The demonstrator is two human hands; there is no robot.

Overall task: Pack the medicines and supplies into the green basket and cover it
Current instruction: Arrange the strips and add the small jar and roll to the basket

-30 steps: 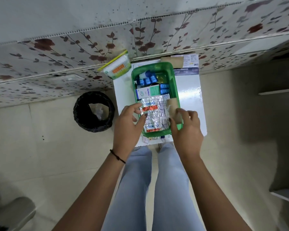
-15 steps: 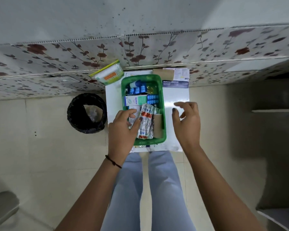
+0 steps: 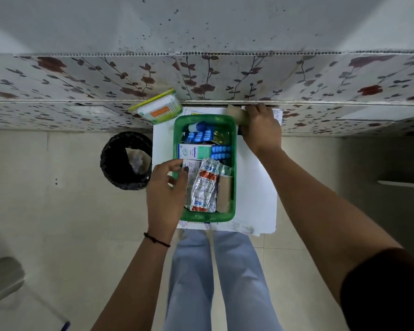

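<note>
Fingers (image 3: pixel 177 163) of left hand (image 3: pixel 164 194) loosely spread, tips on a white box at the green basket (image 3: pixel 233 177) w/ meds, mid white table (image 3: pixel 256 187). Right hand (image 3: pixel 261 130) reaches to far edge, over a brown roll (image 3: pixel 237 114) (grip can't tell). Silver blister pack (image 3: pixel 204 187) lies inside basket.

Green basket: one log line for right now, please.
basket: packed, uncovered | left hand: at near-left rim | right hand: on brown roll by wall
</note>
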